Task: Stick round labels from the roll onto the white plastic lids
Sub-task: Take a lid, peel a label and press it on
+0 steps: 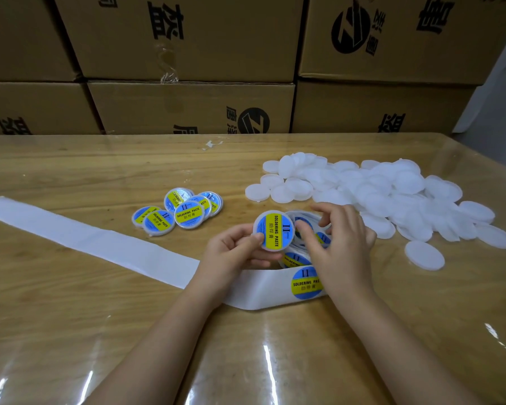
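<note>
Left hand point(233, 249) pinches labelled lid point(273, 231); right hand point(338, 238) touches it

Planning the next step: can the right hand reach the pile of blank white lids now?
Probably yes: the blank lids lie just beside the right hand, nothing between them, though it is busy at the label roll.

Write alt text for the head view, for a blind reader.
A person's left hand holds a labelled lid while the right hand touches the label roll; plain white lids are heaped at right, finished lids at left.
</note>
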Available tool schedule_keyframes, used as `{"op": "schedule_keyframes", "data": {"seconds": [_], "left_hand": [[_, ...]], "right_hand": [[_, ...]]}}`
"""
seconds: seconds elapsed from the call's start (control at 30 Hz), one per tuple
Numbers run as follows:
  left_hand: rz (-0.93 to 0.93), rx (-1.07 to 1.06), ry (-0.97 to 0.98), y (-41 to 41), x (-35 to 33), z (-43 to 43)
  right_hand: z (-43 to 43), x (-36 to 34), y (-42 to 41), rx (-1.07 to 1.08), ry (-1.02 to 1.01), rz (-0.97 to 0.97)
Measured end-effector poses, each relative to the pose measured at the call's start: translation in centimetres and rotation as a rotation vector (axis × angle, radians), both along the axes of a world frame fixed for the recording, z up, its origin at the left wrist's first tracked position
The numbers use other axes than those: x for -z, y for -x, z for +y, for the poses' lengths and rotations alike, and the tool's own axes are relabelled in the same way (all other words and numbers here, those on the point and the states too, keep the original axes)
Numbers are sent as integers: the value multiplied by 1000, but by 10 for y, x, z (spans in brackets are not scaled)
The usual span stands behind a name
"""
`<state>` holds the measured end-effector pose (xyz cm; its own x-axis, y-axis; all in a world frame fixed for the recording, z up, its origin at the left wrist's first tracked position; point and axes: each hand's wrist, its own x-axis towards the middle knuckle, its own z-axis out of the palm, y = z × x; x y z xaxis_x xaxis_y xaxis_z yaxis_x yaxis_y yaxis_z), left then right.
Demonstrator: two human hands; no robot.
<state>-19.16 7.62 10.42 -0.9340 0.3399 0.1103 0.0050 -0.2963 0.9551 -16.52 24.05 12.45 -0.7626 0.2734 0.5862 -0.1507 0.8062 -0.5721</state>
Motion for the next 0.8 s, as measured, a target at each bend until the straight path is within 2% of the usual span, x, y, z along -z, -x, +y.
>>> {"op": "schedule_keyframes", "data": {"seconds": [0.17, 0.37, 0.8], "left_hand": [[-38, 20, -57, 0, -1, -1], [-54, 36, -49, 0, -1, -2], [-75, 83, -85, 0, -4, -3]], "right_hand": [[-6, -3, -5, -115, -82, 88], [-10, 4, -3, -171, -168, 54], [-10, -2, -3, -221, -7, 99]]}}
